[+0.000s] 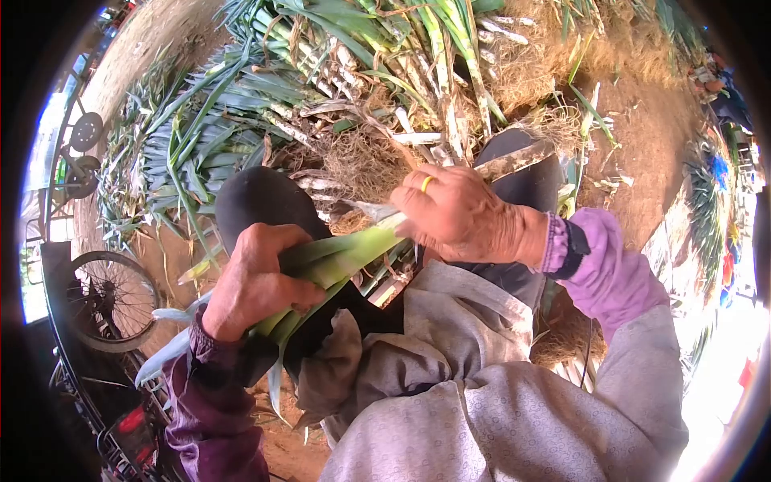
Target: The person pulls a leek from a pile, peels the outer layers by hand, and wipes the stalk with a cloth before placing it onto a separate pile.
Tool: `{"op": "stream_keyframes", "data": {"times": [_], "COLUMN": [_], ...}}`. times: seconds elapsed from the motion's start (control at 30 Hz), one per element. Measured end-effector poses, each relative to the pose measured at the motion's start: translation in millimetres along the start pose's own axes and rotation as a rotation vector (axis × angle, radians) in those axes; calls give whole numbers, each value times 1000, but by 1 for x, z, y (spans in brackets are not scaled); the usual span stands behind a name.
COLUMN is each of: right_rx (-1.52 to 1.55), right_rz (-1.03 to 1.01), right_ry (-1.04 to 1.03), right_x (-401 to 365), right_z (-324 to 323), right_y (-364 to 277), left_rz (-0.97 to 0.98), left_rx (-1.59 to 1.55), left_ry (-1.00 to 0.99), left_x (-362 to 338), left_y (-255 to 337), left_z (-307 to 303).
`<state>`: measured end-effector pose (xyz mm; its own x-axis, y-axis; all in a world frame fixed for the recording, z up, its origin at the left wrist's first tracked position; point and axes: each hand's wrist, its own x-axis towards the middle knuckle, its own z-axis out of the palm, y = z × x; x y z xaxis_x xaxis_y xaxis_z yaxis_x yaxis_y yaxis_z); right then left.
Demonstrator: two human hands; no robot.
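A large leek (353, 251) with pale green, fanned leaves lies slantwise in front of me, over my lap. My left hand (259, 281) is wrapped round its leafy part, thumb on top; leaf ends (173, 353) trail out below the wrist. Closer to the pale end, my right hand (458, 213), with a yellow ring, has its fingers closed on the leek. Past that hand a soiled, brownish-white stalk (518, 161) rests across my right knee; whether it belongs to the same leek is hidden by the hand.
Ahead, a big heap of leeks (345, 48) covers the ground, with matted roots (365, 165) between my knees. Cut roots (522, 72) pile up at the back right. More leeks (703, 209) lie far right. A spoked wheel (112, 301) stands at left.
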<state>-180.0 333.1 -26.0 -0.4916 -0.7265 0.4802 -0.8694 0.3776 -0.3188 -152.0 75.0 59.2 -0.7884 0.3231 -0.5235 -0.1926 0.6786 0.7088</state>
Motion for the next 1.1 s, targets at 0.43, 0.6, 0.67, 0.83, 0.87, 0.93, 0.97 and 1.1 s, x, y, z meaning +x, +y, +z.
{"op": "stream_keyframes", "data": {"times": [0.43,0.6,0.67,0.83,0.87,0.93,0.97,1.1], "right_rx": [197,51,-109,161,357,432,402,331], "right_rz": [312,30,93,175,303,423,459,486], "right_ry": [-444,-25,172,702,665,548,461,460], "right_x": [68,88,111,86,75,63,59,69], "right_z": [-15,-20,-41,-52,-39,-12,-3,18], "right_y": [46,52,33,-3,-7,-12,-15,-38], "left_rz": [399,370,210,89,78,98,106,125], "left_rx": [1049,637,421,135,96,33,4,-47], "left_ry": [527,224,115,10,9,63,82,117], "left_x": [-13,-2,0,-5,-5,-5,-5,0], "left_y": [4,-4,16,29,29,30,30,24], "left_z": [38,-5,-27,-49,-48,-42,-39,-30]}}
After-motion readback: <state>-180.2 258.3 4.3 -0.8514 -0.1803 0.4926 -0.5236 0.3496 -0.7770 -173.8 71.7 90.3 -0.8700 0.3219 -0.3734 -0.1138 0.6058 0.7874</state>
